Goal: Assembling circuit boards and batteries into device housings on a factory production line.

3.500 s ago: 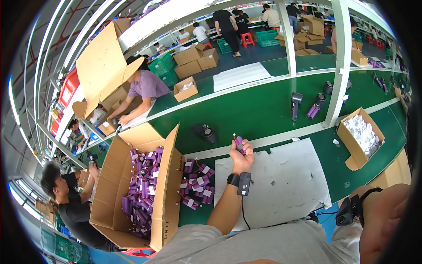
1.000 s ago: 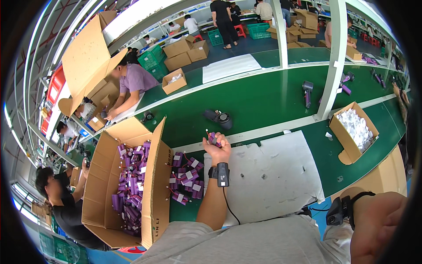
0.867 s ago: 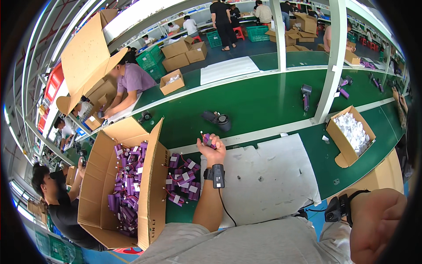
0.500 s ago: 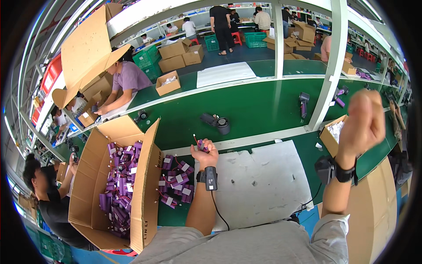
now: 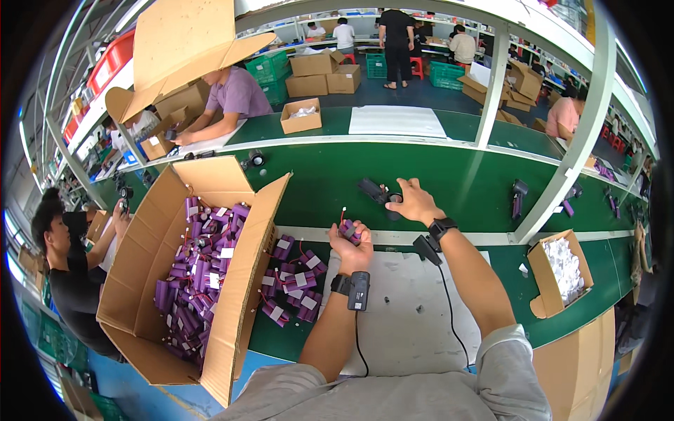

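Note:
My left hand is closed around a purple battery pack, whose thin wire and small white connector stick up above the fingers. It hovers at the far edge of the pale work sheet. My right hand stretches over the green belt, thumb and fingers apart, at the round end of a black device with a short handle. Fingertips partly cover that round end; whether they touch it I cannot tell. Beside my left forearm lies a pile of loose purple battery packs with red wires and white labels.
A large open carton full of purple packs stands at the left. The pale sheet lies before me. At the right sits a small carton of white pieces. Another black device rests on the belt near a white post. Co-workers sit nearby.
My right hand has come from raised and closed at the right to spread over the belt by the black device. My left hand still holds the battery pack. The view has turned right.

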The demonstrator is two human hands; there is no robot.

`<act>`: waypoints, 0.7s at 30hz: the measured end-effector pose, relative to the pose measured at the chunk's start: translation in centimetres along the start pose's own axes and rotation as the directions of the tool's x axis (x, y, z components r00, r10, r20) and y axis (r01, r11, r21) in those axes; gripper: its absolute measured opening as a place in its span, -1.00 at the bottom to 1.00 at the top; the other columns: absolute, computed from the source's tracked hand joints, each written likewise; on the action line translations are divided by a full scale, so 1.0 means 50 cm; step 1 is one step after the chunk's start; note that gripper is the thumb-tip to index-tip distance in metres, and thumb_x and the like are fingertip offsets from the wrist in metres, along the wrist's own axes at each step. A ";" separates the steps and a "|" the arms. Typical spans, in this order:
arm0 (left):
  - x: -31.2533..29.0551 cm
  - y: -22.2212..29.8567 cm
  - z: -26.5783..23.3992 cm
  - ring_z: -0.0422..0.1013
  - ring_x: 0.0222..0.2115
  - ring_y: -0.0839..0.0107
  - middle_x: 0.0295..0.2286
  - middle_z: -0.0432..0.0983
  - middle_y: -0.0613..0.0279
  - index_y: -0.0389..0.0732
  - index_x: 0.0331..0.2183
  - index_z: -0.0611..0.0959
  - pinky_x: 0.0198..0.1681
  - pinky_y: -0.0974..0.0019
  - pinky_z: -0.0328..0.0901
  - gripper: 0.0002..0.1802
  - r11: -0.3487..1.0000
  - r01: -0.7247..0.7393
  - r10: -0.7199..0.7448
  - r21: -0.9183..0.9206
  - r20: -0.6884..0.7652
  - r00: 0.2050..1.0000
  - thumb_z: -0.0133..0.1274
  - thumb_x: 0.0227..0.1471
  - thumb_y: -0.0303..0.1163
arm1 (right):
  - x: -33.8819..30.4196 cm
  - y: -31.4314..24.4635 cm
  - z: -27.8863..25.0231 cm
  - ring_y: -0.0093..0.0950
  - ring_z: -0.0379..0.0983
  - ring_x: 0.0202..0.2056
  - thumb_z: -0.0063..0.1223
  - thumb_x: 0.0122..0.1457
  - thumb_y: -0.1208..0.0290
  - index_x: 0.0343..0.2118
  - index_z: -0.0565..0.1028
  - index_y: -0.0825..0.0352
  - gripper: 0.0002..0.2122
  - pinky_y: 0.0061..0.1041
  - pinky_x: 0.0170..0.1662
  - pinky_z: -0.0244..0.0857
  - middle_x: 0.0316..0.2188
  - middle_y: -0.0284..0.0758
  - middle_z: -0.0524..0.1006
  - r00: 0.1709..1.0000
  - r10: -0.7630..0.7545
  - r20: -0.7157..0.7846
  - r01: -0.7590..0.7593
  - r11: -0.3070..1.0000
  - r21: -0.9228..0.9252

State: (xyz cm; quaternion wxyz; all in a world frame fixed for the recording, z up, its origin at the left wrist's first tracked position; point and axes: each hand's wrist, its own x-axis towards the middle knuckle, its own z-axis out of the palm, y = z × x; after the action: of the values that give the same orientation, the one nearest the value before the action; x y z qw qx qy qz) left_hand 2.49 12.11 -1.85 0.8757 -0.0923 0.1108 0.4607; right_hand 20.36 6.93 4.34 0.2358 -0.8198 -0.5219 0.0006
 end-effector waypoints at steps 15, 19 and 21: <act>-0.012 0.010 0.014 0.26 -0.58 0.33 -0.50 0.37 0.12 -0.16 -0.41 0.39 -0.59 0.36 0.10 -0.70 0.992 -0.104 0.107 0.073 -0.042 0.993 -0.15 0.13 -0.12 | -0.139 0.034 -0.187 -0.43 0.39 -0.18 0.20 -0.15 0.60 -0.16 0.45 0.25 -0.60 -0.50 -0.13 0.32 -0.15 -0.31 0.42 0.848 -0.358 0.392 0.204 0.902 0.381; -0.015 0.015 0.006 0.27 -0.57 0.34 -0.50 0.38 0.14 -0.14 -0.41 0.40 -0.57 0.35 0.12 -0.71 0.991 -0.072 0.073 0.116 -0.007 0.997 -0.16 0.14 -0.12 | -0.226 0.046 -0.179 -0.37 0.33 -0.04 0.10 -0.18 0.73 -0.15 0.45 0.23 -0.55 -0.47 0.00 0.26 -0.05 -0.31 0.36 0.725 -0.403 0.558 0.164 0.888 0.429; -0.016 0.017 0.006 0.29 -0.56 0.36 -0.52 0.40 0.19 -0.08 -0.40 0.42 -0.55 0.34 0.14 -0.73 0.986 -0.037 0.031 0.163 0.041 0.999 -0.17 0.16 -0.09 | -0.270 0.054 -0.149 -0.34 0.34 -0.03 0.07 -0.17 0.76 -0.10 0.43 0.22 -0.52 -0.44 0.01 0.26 -0.03 -0.30 0.35 0.782 -0.404 0.475 0.234 0.896 0.376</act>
State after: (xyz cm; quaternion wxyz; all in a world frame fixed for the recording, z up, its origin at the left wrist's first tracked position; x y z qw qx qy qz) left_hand 1.40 12.03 -1.41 0.8743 -0.0095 0.1329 0.4667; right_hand 18.40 -8.43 6.61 0.1955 -0.6390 -0.6932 0.2699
